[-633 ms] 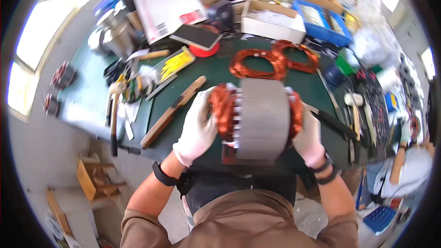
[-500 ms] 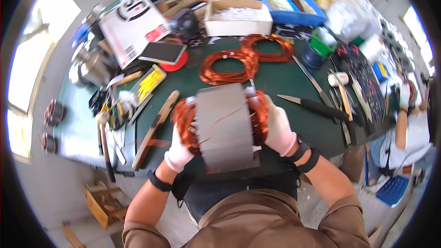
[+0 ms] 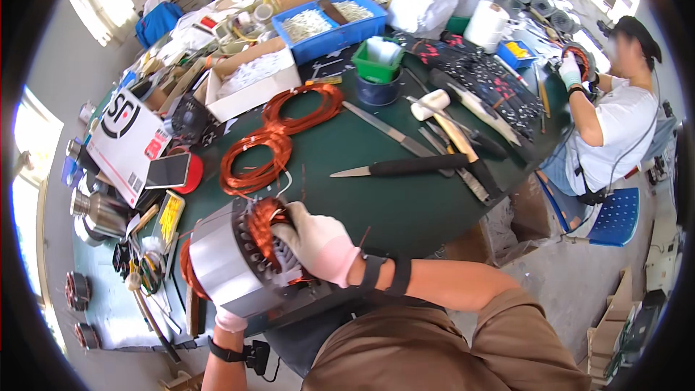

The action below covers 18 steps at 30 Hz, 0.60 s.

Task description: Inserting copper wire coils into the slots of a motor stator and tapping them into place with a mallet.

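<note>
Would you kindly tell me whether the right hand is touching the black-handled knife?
Apart: the head view plainly shows green tabletop between the right hand and the knife.

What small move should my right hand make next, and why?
Perhaps press the copper winding gently with your right hand: that hand is right at it, and the copper bundle stands out from the stator's end facing it. Your left hand, mostly hidden, is at the stator's near side.
</note>
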Each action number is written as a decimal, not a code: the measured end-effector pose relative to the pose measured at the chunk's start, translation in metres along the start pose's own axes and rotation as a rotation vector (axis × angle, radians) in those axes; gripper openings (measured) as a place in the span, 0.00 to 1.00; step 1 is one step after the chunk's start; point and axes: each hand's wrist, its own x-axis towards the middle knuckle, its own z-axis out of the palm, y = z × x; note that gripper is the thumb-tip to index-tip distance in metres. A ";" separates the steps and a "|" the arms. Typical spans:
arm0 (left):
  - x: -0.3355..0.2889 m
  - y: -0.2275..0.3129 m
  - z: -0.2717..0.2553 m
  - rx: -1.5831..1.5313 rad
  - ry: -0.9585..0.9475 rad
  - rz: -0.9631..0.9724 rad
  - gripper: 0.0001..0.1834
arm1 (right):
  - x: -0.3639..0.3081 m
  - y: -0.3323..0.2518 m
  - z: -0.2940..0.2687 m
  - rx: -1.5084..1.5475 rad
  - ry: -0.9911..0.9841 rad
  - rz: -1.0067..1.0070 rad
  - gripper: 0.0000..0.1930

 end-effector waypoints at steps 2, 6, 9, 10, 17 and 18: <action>-0.006 0.002 -0.009 -0.064 0.015 -0.010 0.30 | 0.001 0.002 -0.001 -0.026 -0.015 0.001 0.22; 0.011 0.027 0.009 -0.166 0.044 -0.065 0.30 | -0.001 -0.005 -0.007 -0.026 -0.079 0.046 0.22; 0.011 0.038 0.013 -0.222 0.083 -0.128 0.31 | -0.002 -0.009 -0.011 -0.017 -0.119 0.057 0.23; 0.010 0.042 0.014 -0.238 0.100 -0.150 0.31 | -0.002 -0.010 -0.011 -0.022 -0.146 0.060 0.24; -0.020 0.043 -0.034 -0.209 0.314 -0.318 0.32 | -0.046 0.052 -0.110 -0.433 0.190 -0.413 0.20; -0.036 0.042 -0.047 -0.177 0.349 -0.342 0.32 | -0.058 0.074 -0.144 -0.603 0.228 -0.376 0.17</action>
